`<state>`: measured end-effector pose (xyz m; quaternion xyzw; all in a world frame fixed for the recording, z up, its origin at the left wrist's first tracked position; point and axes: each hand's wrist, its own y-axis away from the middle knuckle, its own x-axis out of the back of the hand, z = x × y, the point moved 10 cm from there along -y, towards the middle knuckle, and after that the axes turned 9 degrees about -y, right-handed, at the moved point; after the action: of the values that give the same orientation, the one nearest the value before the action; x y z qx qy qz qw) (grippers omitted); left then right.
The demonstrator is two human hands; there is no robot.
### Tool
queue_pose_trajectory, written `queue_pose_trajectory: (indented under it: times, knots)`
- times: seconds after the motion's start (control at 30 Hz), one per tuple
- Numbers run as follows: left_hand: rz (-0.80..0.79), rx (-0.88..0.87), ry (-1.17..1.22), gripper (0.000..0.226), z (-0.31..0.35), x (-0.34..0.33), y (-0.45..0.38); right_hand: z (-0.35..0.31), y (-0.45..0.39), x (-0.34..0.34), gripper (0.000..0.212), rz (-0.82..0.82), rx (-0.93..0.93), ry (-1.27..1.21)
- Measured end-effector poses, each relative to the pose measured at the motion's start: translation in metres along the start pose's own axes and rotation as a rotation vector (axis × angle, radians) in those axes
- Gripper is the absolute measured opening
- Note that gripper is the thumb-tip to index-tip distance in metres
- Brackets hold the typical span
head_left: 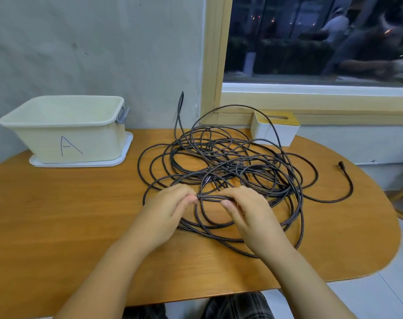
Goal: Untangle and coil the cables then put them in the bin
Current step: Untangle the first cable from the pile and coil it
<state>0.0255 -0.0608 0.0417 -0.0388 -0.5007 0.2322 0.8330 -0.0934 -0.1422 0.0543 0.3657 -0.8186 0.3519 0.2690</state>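
Observation:
A tangle of dark braided cable (228, 162) sprawls over the middle of the wooden table (57, 215). One loop leans up against the wall, and a free end with a plug (340, 164) lies at the right. My left hand (170, 208) and my right hand (246, 210) pinch a short stretch of cable (211, 197) between them at the near edge of the tangle. The cream bin marked "A" (67, 130) stands at the back left on a white tray, apart from the cable.
A white box with a yellow top (275, 130) sits at the back under the window sill, with a cable loop over it. The table's rounded edge runs along the right and near sides. A grey wall rises behind the bin.

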Motion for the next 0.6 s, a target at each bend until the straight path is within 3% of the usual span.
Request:
queue_pose_trajectory:
  times: [0.13,0.23,0.47,0.6]
  knots:
    - [0.187,0.098,0.106,0.024,-0.008,0.028,0.005,0.033,0.002,-0.005,0.032,-0.049,-0.181,0.078]
    - [0.236,0.158,0.13,0.02,-0.015,0.035,0.007,0.06,0.002,-0.01,0.032,-0.072,-0.291,0.105]
    - [-0.09,0.167,-0.077,0.018,-0.038,-0.021,-0.01,0.087,-0.008,0.016,0.037,-0.097,-0.33,0.167]
    - [-0.127,0.219,-0.213,0.018,-0.051,-0.039,-0.034,0.11,-0.013,0.036,0.04,-0.065,-0.349,0.11]
